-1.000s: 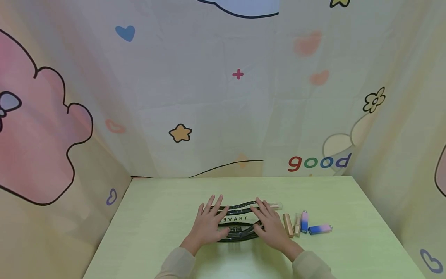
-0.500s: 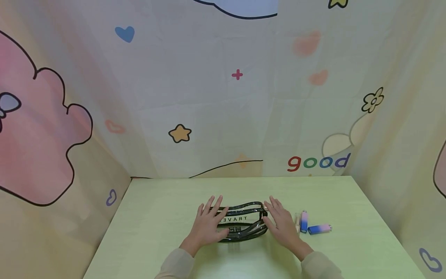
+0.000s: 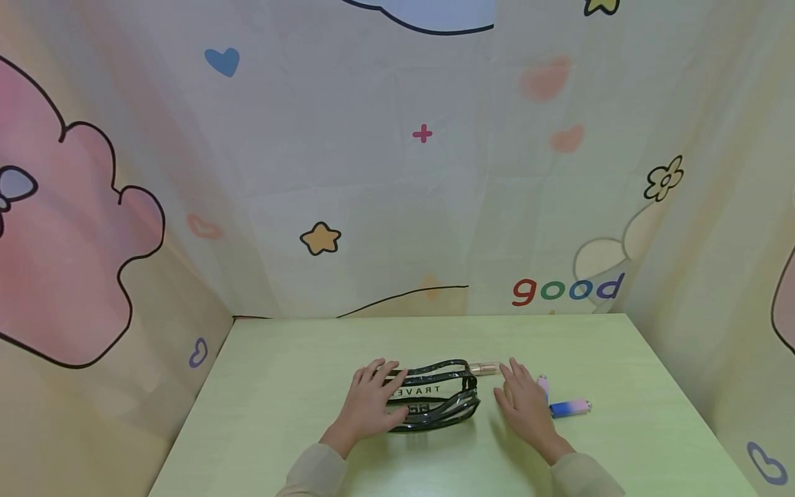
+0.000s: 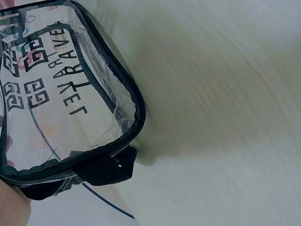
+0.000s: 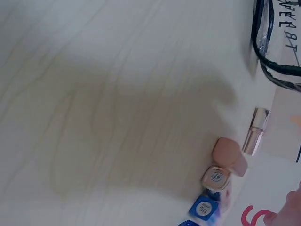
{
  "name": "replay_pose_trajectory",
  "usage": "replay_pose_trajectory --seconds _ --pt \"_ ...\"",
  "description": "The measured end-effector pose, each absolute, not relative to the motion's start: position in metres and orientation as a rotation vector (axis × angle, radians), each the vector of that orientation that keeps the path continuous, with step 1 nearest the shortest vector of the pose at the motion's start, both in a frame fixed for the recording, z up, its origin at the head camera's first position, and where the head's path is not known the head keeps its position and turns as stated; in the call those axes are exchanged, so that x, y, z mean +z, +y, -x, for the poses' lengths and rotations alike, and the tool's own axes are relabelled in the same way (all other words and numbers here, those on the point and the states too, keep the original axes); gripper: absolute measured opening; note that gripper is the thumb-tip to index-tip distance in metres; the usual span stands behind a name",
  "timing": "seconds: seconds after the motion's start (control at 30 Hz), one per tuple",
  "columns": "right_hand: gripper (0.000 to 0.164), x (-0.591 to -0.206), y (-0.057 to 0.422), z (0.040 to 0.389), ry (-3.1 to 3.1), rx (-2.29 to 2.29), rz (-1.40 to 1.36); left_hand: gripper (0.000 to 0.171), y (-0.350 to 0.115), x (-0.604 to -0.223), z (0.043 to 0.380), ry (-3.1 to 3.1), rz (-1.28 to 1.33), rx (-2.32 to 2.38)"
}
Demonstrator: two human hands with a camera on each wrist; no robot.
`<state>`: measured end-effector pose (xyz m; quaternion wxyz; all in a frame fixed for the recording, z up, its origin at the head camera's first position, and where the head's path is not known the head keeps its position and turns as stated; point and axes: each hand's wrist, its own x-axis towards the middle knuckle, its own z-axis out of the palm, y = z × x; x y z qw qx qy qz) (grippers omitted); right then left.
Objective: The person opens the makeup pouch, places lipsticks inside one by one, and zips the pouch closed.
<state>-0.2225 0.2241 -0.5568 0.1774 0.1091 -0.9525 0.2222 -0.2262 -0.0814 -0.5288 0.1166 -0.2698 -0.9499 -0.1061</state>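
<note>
On the table lies a clear cosmetic pouch (image 3: 435, 390) with black trim and "TRAVEL" lettering, which fills the upper left of the left wrist view. My left hand (image 3: 365, 399) rests on the pouch's left end with spread fingers; only a bit of it shows at that view's edge. My right hand (image 3: 526, 406) is off the pouch, fingers fairly straight, above the lipstick tubes. A clear-and-gold lipstick (image 3: 484, 368) lies behind the pouch's right end. In the right wrist view several tubes show end-on, among them a tan one (image 5: 226, 151), a gold one (image 5: 216, 178) and a blue one (image 5: 204, 207).
A blue-and-pink tube (image 3: 570, 408) lies to the right of my right hand, and a second one is partly covered by that hand. The pale green table (image 3: 279, 359) ends at a printed cloth backdrop (image 3: 373, 172).
My right hand has left the pouch and moved right, over the lipstick tubes, which it now partly hides. The left hand stays on the pouch with slightly changed fingers.
</note>
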Motion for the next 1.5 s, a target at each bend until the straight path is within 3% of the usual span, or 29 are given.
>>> replay_pose_trajectory --seconds 0.87,1.5 --pt "0.046 -0.573 0.247 0.216 -2.743 0.584 -0.188 0.061 -0.083 -0.531 0.228 -2.758 0.773 -0.387" --pt "0.041 -0.536 0.197 0.217 -2.429 0.807 -0.498 0.06 -0.082 -0.528 0.226 -2.782 0.743 -0.422"
